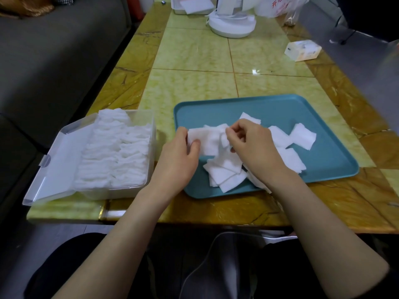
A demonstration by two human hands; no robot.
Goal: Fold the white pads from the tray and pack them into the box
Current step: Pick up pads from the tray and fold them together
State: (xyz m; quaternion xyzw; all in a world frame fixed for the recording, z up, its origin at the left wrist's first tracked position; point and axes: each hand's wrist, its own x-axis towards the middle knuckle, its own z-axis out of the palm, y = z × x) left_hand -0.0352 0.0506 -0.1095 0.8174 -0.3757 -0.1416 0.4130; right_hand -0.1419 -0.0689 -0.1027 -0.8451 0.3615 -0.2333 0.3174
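Note:
A teal tray lies on the table with several loose white pads scattered on it. Above its left part I hold one white pad between both hands. My left hand pinches the pad's left edge with thumb and fingers. My right hand pinches its right edge, which curls upward. Left of the tray stands a clear plastic box with its lid swung open to the left; rows of folded white pads fill it.
A dark grey sofa runs along the table's left side. Farther back on the table stand a white round fan base, a tissue pack, a white container and a plastic bag. My knees are below the front edge.

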